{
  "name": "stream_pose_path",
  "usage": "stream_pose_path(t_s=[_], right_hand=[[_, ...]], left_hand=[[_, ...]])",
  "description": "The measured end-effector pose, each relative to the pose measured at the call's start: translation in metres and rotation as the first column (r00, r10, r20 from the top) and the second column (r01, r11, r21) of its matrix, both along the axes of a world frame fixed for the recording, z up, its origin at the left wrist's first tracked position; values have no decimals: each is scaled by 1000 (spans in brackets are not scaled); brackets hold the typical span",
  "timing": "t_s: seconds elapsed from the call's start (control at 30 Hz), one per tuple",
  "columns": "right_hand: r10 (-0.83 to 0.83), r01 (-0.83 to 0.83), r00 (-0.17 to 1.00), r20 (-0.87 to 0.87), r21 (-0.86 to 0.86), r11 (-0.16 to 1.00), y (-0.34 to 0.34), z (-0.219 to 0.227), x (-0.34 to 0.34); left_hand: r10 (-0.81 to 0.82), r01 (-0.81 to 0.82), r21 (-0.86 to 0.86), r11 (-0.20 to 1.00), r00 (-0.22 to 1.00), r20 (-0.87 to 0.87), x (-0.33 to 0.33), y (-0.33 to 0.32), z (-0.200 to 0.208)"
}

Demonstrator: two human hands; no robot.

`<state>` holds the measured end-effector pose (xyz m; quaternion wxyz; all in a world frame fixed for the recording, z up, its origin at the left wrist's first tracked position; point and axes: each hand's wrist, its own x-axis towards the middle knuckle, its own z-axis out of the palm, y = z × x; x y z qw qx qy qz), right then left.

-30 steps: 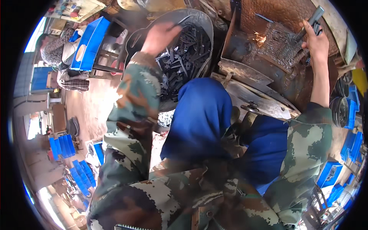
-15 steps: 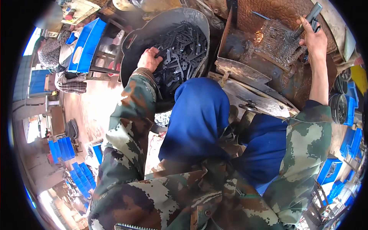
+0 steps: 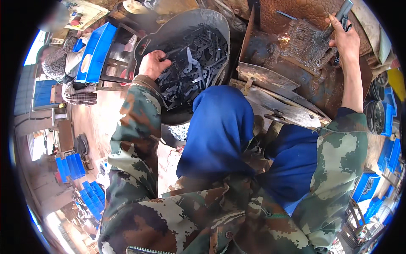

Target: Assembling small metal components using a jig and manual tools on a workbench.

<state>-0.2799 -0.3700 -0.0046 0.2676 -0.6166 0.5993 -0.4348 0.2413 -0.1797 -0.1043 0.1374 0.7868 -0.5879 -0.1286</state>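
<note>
My left hand (image 3: 153, 64) is closed over the left side of a big dark metal tub (image 3: 141, 53). A thin dark metal strip pokes out from its fingertips. Loose flat black metal parts (image 3: 203, 55) fill the tub, one of them shining brighter than the others. At the upper right, my right hand (image 3: 347, 42) grips a grey bar-like tool (image 3: 340, 16) with dark pieces beside it; its exact kind is unclear. The tool's lower end rests over a rough, crusted metal block (image 3: 302, 48) in a rusty metal box (image 3: 268, 74). A small bright glow shows on the block's left edge.
My knees, under blue cloth (image 3: 222, 131), stand close to the tub and box. A worn light board (image 3: 283, 106) lies below the box. Blue bins (image 3: 95, 53) stand at the left, near a seated person (image 3: 59, 61). More blue bins (image 3: 389, 154) line the right side.
My left hand has moved left and slightly back toward the tub's rim, with a dark strip now showing at its fingers. My right hand and its tool have barely shifted.
</note>
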Motion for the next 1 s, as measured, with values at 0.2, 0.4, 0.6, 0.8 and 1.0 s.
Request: stream_pose_path(t_s=[0.2,0.4,0.6,0.8,1.0], right_hand=[[7,-7,1000,13,-16,1000,-3,-6,0],[-10,11,1000,19,-39,999,3,-4,3],[-18,18,1000,-1,-29,999,2,-6,-4],[-7,7,1000,-4,-23,1000,-4,-12,2],[-18,18,1000,-11,-27,999,-5,-7,1]], left_hand=[[-103,58,-105,993,861,-498,-6,2,31],[-64,3,-73,997,524,-849,-30,7,38],[-22,-35,-38,999,369,-929,-60,12,21],[111,-136,55,989,447,-888,-68,8,-5],[100,-249,-26,968,480,-871,-74,-5,15]])
